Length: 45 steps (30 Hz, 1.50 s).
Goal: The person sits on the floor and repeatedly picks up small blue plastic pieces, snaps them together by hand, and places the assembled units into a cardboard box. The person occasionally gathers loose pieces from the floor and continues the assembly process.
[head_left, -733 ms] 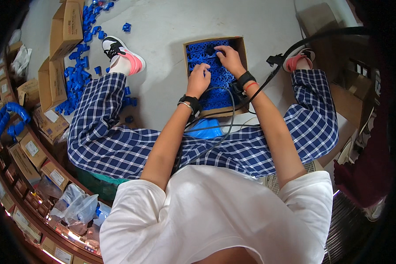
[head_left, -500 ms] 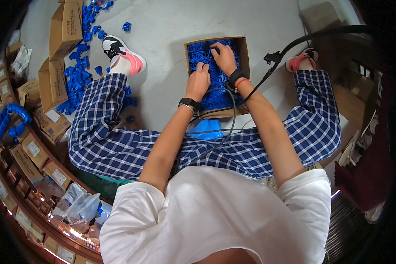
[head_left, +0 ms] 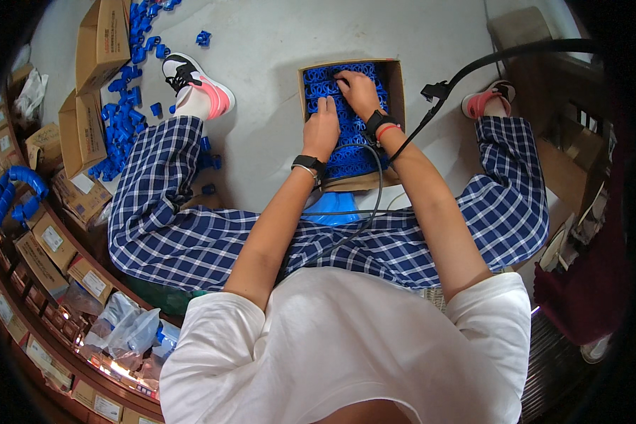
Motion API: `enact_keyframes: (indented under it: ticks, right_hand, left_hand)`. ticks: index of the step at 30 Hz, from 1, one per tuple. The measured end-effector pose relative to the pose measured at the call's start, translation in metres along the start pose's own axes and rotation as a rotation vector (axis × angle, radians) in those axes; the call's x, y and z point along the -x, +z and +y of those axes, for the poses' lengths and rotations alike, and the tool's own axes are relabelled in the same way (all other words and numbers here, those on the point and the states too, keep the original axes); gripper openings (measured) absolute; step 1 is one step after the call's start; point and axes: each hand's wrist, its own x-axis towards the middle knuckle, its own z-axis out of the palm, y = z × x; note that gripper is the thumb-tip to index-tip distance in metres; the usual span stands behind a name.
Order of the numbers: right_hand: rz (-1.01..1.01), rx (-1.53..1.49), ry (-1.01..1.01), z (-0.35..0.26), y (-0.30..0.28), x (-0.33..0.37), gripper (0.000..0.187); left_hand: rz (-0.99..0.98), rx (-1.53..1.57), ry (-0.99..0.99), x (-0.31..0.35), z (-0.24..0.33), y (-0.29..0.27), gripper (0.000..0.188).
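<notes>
An open cardboard box (head_left: 396, 106) stands on the floor between my legs, packed with rows of blue plastic pipe fittings (head_left: 346, 170) whose round ends face up. My left hand (head_left: 321, 131) is over the left part of the box, fingers close together and pointing down at the fittings; whatever the fingertips hold is hidden. At the far middle of the box, my right hand (head_left: 360, 94) has its fingers bent and its thumb apart below them, around a blue fitting in the upper rows. A black band sits on each wrist.
Loose blue fittings (head_left: 124, 127) lie scattered on the floor at the left, beside open cardboard boxes (head_left: 83, 131). Shelves with cartons (head_left: 54, 237) and plastic bags line the left. A dark cable (head_left: 466, 73) hangs across the right, and a thinner cable (head_left: 381, 187) crosses near the box.
The left hand has shifted slightly to the right, its fingers more upright. The right hand has barely moved and stays over the far rows. The box appears slightly farther right in view.
</notes>
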Motion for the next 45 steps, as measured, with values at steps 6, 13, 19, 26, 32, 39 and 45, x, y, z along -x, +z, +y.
enact_keyframes:
  ticks: [6,13,19,26,32,39,45]
  right_hand:
    - [-0.045,0.04,0.005,0.001,-0.001,-0.003,0.017]
    - [-0.131,0.115,-0.085,0.001,-0.005,-0.007,0.018]
    - [-0.144,0.178,-0.09,0.003,-0.002,-0.006,0.021]
    - [-0.119,0.165,-0.16,0.002,-0.003,-0.004,0.018]
    - [-0.139,0.17,-0.181,0.001,-0.005,-0.005,0.017]
    - [-0.266,0.259,-0.192,0.002,-0.01,-0.017,0.018]
    - [-0.328,0.231,-0.23,0.002,-0.012,-0.021,0.017]
  left_hand:
    - [-0.001,-0.019,0.0,0.0,0.001,0.0,0.04]
    - [0.0,-0.019,0.006,0.0,0.0,0.002,0.043]
    - [0.01,-0.031,0.026,0.001,-0.002,0.004,0.046]
    - [0.014,-0.032,0.012,0.001,-0.001,0.004,0.046]
    - [0.005,-0.033,0.009,0.002,-0.001,0.004,0.046]
    - [0.015,-0.036,0.012,0.001,-0.001,0.005,0.047]
    - [0.006,-0.055,0.004,0.001,-0.001,0.006,0.048]
